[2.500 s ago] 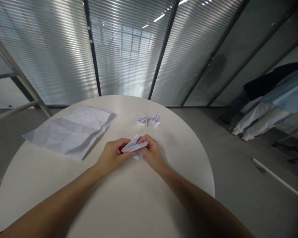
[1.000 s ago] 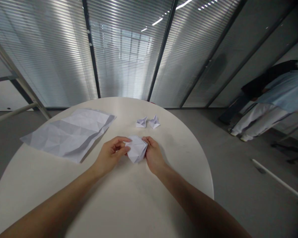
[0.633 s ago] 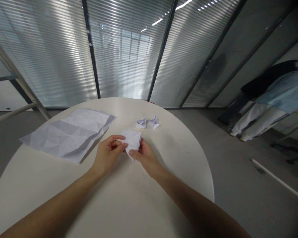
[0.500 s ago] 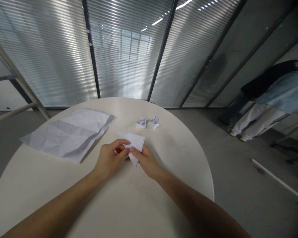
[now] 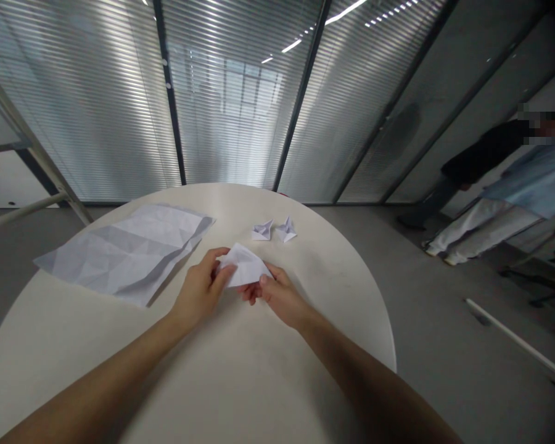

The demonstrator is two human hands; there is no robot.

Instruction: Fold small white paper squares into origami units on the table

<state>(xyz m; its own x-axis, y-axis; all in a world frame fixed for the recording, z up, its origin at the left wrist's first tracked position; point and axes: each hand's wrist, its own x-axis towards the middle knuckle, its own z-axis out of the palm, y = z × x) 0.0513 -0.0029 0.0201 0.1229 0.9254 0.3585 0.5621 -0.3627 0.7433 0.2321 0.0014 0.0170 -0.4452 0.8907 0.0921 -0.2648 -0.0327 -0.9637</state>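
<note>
Folded paper (image 5: 244,264): in both hands, above the table (image 5: 240,376).
Left hand (image 5: 204,279): pinches the paper's nine o'clock end, thumb on top.
Right hand (image 5: 284,299): grips the four o'clock corner, thumb at the edge, some fingers curled below.
Small folded pieces (image 5: 261,230): two, at one to two o'clock from the paper.
Creased sheet (image 5: 120,254): at nine o'clock, beyond the left hand.
Risk: layers may spring open if a pinch loosens; uneven pulling could skew creases or tear a corner.
</note>
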